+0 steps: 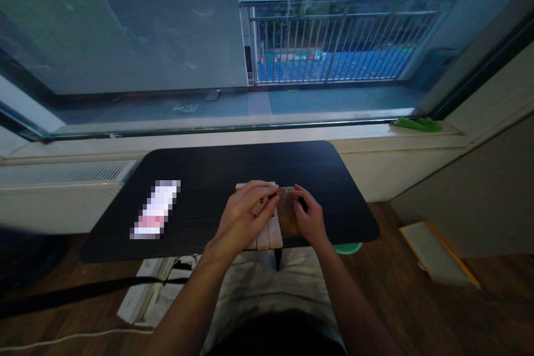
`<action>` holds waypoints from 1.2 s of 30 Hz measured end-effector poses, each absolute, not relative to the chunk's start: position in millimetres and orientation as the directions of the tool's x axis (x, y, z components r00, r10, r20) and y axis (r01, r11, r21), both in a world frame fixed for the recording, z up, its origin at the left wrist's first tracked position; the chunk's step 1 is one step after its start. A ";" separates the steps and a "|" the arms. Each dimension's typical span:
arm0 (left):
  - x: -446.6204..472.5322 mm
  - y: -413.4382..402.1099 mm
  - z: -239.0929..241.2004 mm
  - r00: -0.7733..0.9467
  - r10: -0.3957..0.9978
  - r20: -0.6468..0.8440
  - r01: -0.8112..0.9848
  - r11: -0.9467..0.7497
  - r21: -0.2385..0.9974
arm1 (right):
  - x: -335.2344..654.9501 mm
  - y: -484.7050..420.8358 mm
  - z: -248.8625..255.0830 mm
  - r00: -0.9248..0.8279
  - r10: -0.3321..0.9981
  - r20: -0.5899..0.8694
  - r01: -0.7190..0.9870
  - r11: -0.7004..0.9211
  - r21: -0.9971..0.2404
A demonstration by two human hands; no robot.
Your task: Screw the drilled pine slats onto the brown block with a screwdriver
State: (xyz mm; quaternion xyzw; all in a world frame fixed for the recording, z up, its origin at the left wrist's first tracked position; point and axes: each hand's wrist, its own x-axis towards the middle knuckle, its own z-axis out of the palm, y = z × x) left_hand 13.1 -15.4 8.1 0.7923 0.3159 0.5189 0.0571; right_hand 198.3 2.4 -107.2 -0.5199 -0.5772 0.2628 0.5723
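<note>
Wooden slats (262, 239) and a shiny brown packet (288, 225) lie side by side at the middle of the near edge of the surface (233, 161), probably for easy reach. The left hand (273, 194) arches over the slats, fingers narrowed; the right hand (307, 214) curls at the packet's right side, perhaps steadying it. Whether either grips, I cannot tell. A pixelated pale object (156, 208) lies toward the left edge, seemingly out of the way.

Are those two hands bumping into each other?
Apart. The head view shows a gap between the fingertips of the left hand and the right hand, with a shiny brown piece visible between them.
</note>
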 end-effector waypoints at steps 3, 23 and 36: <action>13.1 -15.5 7.7 0.252 0.558 0.791 0.448 -0.792 0.415 | 198.3 2.6 -107.6 0.195 0.899 0.392 0.303 0.324 -0.896; 11.5 -14.5 3.7 0.276 0.570 0.773 0.446 -0.789 0.422 | 200.4 6.2 -114.8 0.219 0.915 0.339 0.264 0.279 -0.923; 13.6 -14.8 1.8 0.301 0.615 0.729 0.462 -0.763 0.452 | 198.2 8.2 -113.5 0.207 0.913 0.353 0.270 0.293 -0.917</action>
